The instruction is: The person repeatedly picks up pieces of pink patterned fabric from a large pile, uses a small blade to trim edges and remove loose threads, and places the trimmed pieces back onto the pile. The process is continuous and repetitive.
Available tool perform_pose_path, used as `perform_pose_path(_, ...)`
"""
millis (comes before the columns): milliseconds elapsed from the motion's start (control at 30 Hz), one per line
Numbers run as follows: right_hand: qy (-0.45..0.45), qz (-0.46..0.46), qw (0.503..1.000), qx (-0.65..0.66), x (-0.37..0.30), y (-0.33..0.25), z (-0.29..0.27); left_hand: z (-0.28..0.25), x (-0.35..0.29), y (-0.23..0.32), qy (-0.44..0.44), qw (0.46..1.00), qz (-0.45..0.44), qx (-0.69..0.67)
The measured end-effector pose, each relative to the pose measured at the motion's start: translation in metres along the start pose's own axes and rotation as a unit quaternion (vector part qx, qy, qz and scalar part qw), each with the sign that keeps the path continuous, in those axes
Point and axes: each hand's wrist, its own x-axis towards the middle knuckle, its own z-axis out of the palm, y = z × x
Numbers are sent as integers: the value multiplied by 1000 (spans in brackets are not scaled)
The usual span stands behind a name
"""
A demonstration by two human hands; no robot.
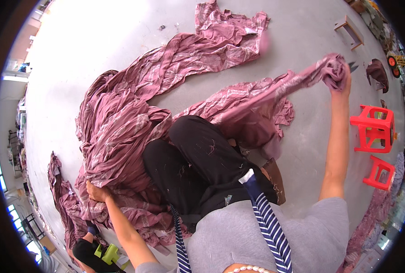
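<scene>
A long dusty-pink patterned cloth (116,132) lies in a heavy crumpled heap to my left and across my lap. One length of it runs away over the floor to the far middle. My right hand (343,86) is stretched out to the far right, closed round a bunched end of this cloth, which is pulled taut toward my knees. From behind that fist pokes a dark pointed tip, perhaps of scissors; the rest is hidden. At the near left, my left hand (97,191) grips the heap, its fingertips sunk in the folds.
Red plastic stools (374,128) stand at the right, with a small wooden frame (349,32) and dark brown cloth (378,75) beyond. Another person's dark-clothed leg (89,252) shows at the lower left, by a green stool (109,254). More pink cloth (371,214) lies at the lower right.
</scene>
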Motion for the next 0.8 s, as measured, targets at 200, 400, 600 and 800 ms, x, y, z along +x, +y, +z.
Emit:
perform_pose_path(200, -194, -370, 836, -356, -50, -13, 202, -50, -11, 18, 13, 998, 22, -53)
perform_pose_path(400, -527, -29, 843, -102, -201, 79, 392, -80, -51, -4, 62, 979, 93, -172)
perform_pose_path(600, -654, 107, 746, -58, -313, 207, 367, -210, -129, 54, -15, 846, 214, -487)
perform_pose_path(800, -440, 508, 723, -159, -301, 261, 297, -226, -203, 90, -360, 420, -148, -820)
